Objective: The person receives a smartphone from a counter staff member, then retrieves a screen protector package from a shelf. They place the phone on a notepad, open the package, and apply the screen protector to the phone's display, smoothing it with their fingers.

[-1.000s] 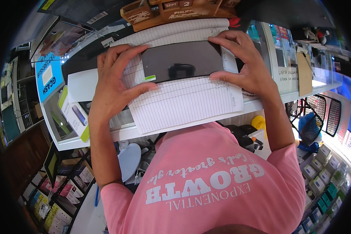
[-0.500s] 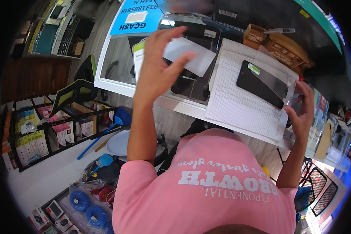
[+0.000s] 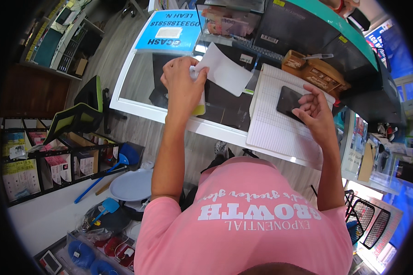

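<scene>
A thin white sheet (image 3: 224,71) slants up from the counter. My left hand (image 3: 181,82) is closed, with thumb and forefinger pinching near the sheet's left edge, where a small crumpled whitish bit shows. A small green label (image 3: 248,91) is at the sheet's lower right corner. To the right, a black phone (image 3: 287,101) lies screen up on a ruled open notebook (image 3: 280,135). Over the phone's right end is my right hand (image 3: 315,110), thumb and loosely curled fingers apart; whether the fingertips touch the screen I cannot tell. The hand covers that end of the phone.
Beyond the notebook stand a brown wooden holder (image 3: 314,75) and dark boxes (image 3: 284,27). A blue sign (image 3: 167,30) lies on the glass counter's far left, whose white edge (image 3: 140,107) runs before me. A black and green chair (image 3: 73,121) stands left.
My left hand has closed and drawn the sheet's edge into a pinch. My right hand has moved left over the phone, and the green label is gone from the phone's screen.
</scene>
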### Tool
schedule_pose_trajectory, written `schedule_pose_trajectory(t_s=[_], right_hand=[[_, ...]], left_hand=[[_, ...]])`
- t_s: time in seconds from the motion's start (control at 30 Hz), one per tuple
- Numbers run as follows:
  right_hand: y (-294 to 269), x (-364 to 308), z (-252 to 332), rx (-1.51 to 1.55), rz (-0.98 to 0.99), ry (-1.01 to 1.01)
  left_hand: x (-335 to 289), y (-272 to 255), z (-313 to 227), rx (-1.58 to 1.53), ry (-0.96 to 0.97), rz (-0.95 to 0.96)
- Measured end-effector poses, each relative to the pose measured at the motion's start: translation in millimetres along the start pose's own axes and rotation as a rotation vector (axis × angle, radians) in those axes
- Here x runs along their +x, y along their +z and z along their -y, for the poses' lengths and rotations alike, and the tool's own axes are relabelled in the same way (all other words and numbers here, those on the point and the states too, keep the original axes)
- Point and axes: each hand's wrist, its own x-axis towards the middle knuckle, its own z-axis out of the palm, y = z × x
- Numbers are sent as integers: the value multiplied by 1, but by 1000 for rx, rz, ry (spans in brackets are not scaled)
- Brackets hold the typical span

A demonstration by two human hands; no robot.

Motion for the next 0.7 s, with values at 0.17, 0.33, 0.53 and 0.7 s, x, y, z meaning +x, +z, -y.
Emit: schedule_pose_trajectory(t_s=[0.17,0.33,0.53,0.7], right_hand=[[4,-2,18,100,58,111],[-5,-16,31,748,-20,-1],[23,-42,42,966,379,48],[32,-39,48,847,251,-113]], left_hand=[[10,-13,-34,-1213,-257,15],[13,-13,-71,-1267,-372,40],[6,-2,-97,-1451,-295,326],[7,-19,-114,-1216,-50,298]])
